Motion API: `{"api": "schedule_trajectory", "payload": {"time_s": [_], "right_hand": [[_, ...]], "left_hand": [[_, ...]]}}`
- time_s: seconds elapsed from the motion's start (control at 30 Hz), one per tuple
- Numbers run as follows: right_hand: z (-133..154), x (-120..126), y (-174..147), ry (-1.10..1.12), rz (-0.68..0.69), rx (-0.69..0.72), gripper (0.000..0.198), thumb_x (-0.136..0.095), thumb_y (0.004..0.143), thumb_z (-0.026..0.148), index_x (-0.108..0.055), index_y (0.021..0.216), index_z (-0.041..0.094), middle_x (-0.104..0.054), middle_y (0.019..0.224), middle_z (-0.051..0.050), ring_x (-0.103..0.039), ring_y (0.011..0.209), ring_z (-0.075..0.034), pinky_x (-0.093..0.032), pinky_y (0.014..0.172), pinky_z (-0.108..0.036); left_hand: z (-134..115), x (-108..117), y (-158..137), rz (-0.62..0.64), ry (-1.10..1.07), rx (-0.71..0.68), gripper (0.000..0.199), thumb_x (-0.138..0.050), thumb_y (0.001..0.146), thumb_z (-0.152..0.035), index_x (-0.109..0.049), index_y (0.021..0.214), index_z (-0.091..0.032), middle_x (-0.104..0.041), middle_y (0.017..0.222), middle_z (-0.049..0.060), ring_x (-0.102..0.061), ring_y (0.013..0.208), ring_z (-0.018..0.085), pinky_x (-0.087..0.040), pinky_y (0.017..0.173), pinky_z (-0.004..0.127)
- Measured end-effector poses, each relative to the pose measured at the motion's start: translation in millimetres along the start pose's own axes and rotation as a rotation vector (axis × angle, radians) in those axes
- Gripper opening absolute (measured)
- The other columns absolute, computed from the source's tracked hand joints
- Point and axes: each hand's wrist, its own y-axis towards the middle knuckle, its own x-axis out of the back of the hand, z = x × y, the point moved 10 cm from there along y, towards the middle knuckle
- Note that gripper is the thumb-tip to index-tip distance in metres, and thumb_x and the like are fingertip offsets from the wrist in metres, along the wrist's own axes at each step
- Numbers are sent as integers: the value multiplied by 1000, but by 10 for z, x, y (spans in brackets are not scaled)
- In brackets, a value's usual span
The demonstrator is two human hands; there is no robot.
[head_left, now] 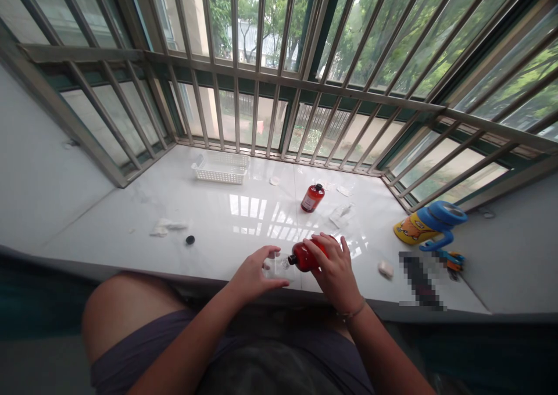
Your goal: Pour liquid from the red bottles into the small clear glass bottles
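My right hand (333,264) is wrapped around a red bottle (305,257), which is tipped on its side with the black mouth pointing left. Just left of that mouth, a small clear container (274,265) sits between the thumb and fingers of my left hand (257,273). The bottle's mouth is right at the container; whether they touch, or any liquid flows, I cannot tell. A second red bottle (312,198) with a black cap and a pale label stands upright beyond my hands. To the left lies a round black cap (190,240).
A white perforated basket (220,169) stands at the back left. Crumpled white tissue (167,227) lies at left, and clear plastic wrapping (342,214) behind my right hand. At right are a blue-and-yellow flask (421,223) and a beige lump (386,269). Metal window bars (279,81) edge the white ledge.
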Motion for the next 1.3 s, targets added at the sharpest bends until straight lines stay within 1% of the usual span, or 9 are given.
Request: {"api": "schedule_trajectory", "payload": {"time_s": [0.3, 0.57, 0.83, 0.97, 1.13, 1.3], "right_hand": [[29, 7, 13, -32, 3, 16, 69, -61, 91, 8, -54, 154, 36, -63, 150, -8, -52, 146, -33, -19, 132, -66], [41, 9, 23, -35, 3, 22, 63, -59, 95, 8, -55, 152, 35, -63, 149, -9, -52, 147, -33, -18, 131, -67], [42, 7, 25, -36, 0, 21, 65, -59, 94, 9, -54, 154, 36, -63, 149, -8, -52, 147, -34, -18, 131, -67], [45, 10, 26, -40, 0, 25, 63, -59, 96, 9, -55, 152, 36, -63, 149, -8, -52, 147, -34, -19, 131, -68], [47, 19, 32, -40, -7, 18, 62, -58, 98, 10, -54, 154, 38, -64, 148, -8, -53, 146, -34, -18, 132, -68], [37, 2, 22, -42, -8, 15, 60, -58, 98, 11, -55, 152, 37, -63, 149, -8, -53, 146, -34, -19, 131, -68]], "left_hand": [[1, -1, -7, 9, -37, 3, 76, -99, 67, -40, -65, 133, -26, -73, 137, 10, -69, 128, 33, -62, 99, 44], [49, -22, -3, 16, -55, -15, 76, -99, 68, -40, -65, 134, -26, -73, 136, 9, -69, 127, 32, -62, 98, 42], [61, -25, -1, 19, -56, -4, 76, -99, 68, -41, -65, 133, -27, -73, 137, 9, -70, 126, 32, -62, 100, 44], [60, -25, -1, 17, -56, -4, 76, -99, 67, -40, -65, 134, -27, -73, 137, 9, -70, 126, 32, -62, 99, 44], [68, -23, -5, 19, -52, -5, 77, -99, 67, -41, -65, 134, -27, -73, 137, 9, -71, 125, 32, -62, 100, 45], [94, -24, -2, 20, -47, -8, 78, -99, 67, -41, -65, 136, -27, -73, 138, 11, -71, 124, 33, -62, 100, 45]]}}
